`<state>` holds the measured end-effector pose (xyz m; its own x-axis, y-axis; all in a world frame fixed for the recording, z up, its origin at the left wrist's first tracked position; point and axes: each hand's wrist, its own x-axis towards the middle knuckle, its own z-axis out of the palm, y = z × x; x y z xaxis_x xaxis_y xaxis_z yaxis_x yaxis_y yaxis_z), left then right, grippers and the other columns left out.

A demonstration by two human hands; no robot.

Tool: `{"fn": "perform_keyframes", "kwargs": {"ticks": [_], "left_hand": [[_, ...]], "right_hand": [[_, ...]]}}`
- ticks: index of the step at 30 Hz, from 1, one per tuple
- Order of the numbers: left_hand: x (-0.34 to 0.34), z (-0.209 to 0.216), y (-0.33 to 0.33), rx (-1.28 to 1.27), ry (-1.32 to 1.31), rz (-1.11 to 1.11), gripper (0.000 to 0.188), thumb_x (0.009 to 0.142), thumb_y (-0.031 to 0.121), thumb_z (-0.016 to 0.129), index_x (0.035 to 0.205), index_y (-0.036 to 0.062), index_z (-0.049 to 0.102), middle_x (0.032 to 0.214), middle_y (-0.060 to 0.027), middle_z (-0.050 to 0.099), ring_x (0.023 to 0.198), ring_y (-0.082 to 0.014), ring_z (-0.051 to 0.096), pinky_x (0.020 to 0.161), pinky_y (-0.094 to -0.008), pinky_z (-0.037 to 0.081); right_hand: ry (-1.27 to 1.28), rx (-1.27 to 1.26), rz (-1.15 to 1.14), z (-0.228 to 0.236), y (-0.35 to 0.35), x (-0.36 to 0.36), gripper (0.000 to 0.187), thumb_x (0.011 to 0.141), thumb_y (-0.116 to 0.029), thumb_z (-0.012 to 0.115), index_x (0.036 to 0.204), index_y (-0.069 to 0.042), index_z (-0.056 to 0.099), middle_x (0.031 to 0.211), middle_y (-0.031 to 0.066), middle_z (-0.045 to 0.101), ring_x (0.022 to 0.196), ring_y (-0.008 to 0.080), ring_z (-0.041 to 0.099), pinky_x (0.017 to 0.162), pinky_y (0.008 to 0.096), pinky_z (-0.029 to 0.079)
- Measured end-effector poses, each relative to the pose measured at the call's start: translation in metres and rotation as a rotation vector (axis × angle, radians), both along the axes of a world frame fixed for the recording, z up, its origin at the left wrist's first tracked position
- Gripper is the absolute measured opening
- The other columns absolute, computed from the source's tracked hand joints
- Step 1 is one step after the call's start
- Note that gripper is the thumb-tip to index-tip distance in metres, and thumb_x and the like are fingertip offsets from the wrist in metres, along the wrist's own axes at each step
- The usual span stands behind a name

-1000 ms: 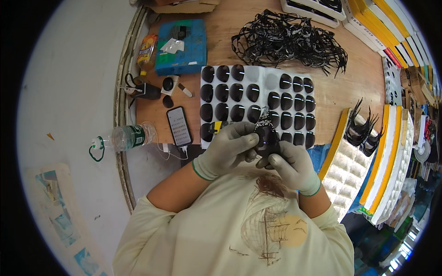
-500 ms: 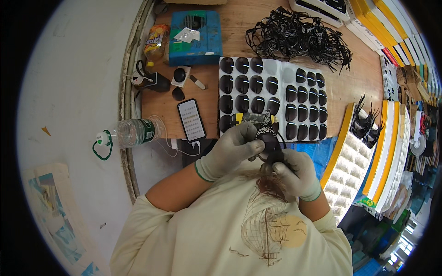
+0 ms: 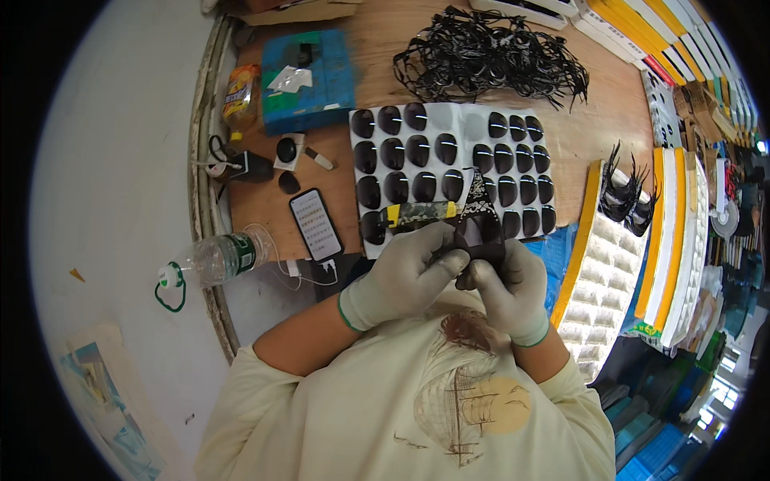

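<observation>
Left hand (image 3: 405, 274) and right hand (image 3: 512, 295), both gloved, pinch a dark eyewear piece (image 3: 483, 229) between fingertips (image 3: 456, 260), its patterned arm (image 3: 479, 195) pointing away. Just beyond the fingers, a yellow-ended tool (image 3: 425, 212) lies on a white lens sheet (image 3: 442, 119); phone (image 3: 315, 225) sits leftward; tangled black frames (image 3: 493, 58) lie farther ahead.

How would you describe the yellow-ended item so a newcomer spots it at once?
On the wooden table, find the white sheet set with rows of dark lenses. At its near side, just beyond the gloved left hand, is a long bar with a mottled middle. Its bright yellow ends set it apart from the plain dark lenses around it.
</observation>
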<state>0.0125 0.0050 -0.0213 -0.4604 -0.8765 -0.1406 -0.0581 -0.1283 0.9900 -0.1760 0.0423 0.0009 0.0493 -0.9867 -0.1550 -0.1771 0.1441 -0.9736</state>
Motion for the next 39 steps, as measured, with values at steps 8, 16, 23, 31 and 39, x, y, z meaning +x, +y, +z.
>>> {"fn": "perform_keyframes", "kwargs": {"ticks": [8,16,23,31,39], "left_hand": [[-0.041,-0.003,-0.051,-0.185,0.065,-0.211,0.030,0.092,0.024,0.065,0.106,-0.0021,0.066,0.126,-0.0231,0.062,0.114,-0.0304,0.062,0.097,-0.0401,0.047],[-0.079,-0.058,-0.196,-0.199,-0.534,0.256,0.023,0.087,0.021,0.067,0.100,0.0015,0.066,0.092,-0.0143,0.071,0.082,-0.0310,0.068,0.079,-0.0385,0.054],[-0.016,-0.180,-0.360,1.047,0.037,0.638,0.017,0.092,0.018,0.056,0.097,0.0059,0.066,0.100,-0.0121,0.069,0.085,-0.0275,0.063,0.077,-0.0413,0.051],[0.016,-0.132,-0.329,0.664,0.336,0.913,0.007,0.093,0.013,0.061,0.089,0.0083,0.060,0.074,-0.0006,0.060,0.068,-0.0116,0.059,0.063,-0.0282,0.051],[-0.018,-0.017,-0.167,-0.032,0.047,0.730,0.016,0.099,0.014,0.059,0.109,0.0022,0.064,0.086,0.0003,0.059,0.070,-0.0087,0.050,0.064,-0.0253,0.043]], "right_hand": [[0.029,0.053,0.386,-0.002,-0.044,-0.079,0.025,0.091,-0.019,0.066,0.099,0.004,0.063,0.069,0.0130,0.065,0.059,0.0220,0.063,0.060,0.0317,0.052],[0.394,0.013,0.097,-0.049,-0.095,-0.202,0.036,0.091,-0.018,0.065,0.119,0.006,0.063,0.097,0.0255,0.068,0.091,0.0411,0.068,0.081,0.0438,0.055],[0.980,0.128,0.318,-0.204,-0.154,-0.310,0.029,0.089,-0.016,0.061,0.116,-0.008,0.067,0.107,0.0188,0.069,0.102,0.0395,0.063,0.092,0.0481,0.050],[0.823,-0.303,0.150,-0.115,-0.168,-0.219,0.032,0.084,-0.022,0.069,0.113,-0.009,0.068,0.112,0.0147,0.066,0.108,0.0343,0.060,0.094,0.0470,0.046],[1.153,-0.090,0.358,-0.105,-0.176,-0.074,0.057,0.075,-0.043,0.077,0.118,-0.007,0.067,0.123,0.0143,0.057,0.114,0.0330,0.054,0.095,0.0457,0.047]]}}
